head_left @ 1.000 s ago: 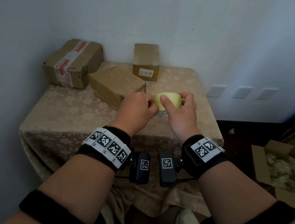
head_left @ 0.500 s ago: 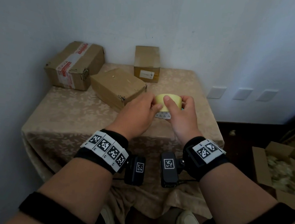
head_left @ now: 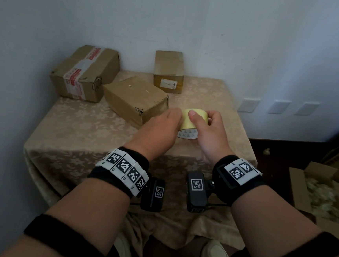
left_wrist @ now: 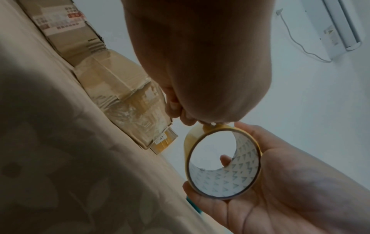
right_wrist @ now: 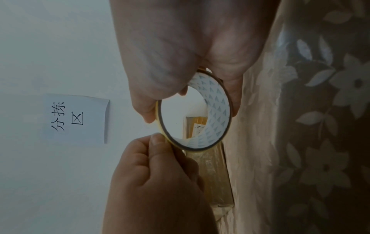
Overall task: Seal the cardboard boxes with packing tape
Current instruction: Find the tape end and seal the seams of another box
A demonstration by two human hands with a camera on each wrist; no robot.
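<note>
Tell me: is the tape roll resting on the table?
No, the tape roll is held above the table between the left hand and right hand.

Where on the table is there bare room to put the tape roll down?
Bare cloth: the near-left of the table, in front of the angled box, and the right strip beside the small box. The back-left is crowded: the taped box and the angled box sit close.

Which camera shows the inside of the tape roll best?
The left wrist view: the tape roll faces it, showing the patterned inner ring. The right wrist view shows it partly covered; the head view shows mostly the yellow outside.
</note>
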